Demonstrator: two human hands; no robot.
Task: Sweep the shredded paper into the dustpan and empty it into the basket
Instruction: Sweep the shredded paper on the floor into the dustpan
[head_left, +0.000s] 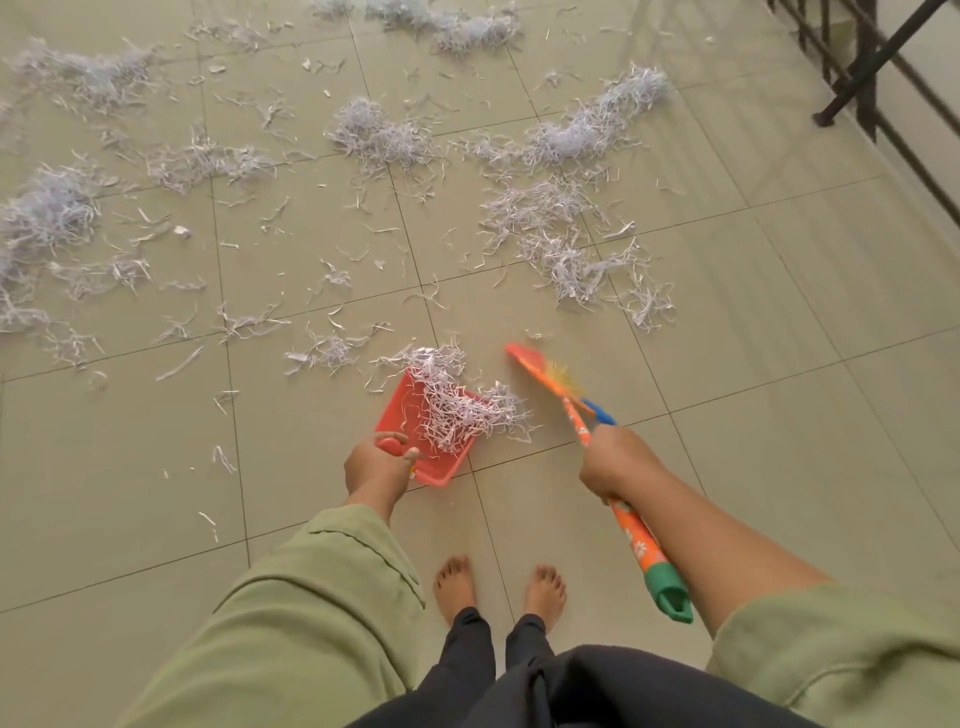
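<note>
Nearest, bare feet (498, 592) on the tiled floor (779, 415). Left hand (376, 465) is wrapped round the handle of the red dustpan (400, 415), held low at the floor. Right hand (613, 462) is clenched on the orange broom (566, 400), its head just right of the pan. One clump of shredded paper (457, 405) is gathered in and across the pan's mouth. Farther off, many piles are left unswept, left, centre and right. No basket is seen. Task judged early: nothing emptied yet.

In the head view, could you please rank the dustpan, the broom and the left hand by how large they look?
1. Broom, the longest, though its near end sits closer to the camera.
2. Dustpan.
3. Left hand.
</note>
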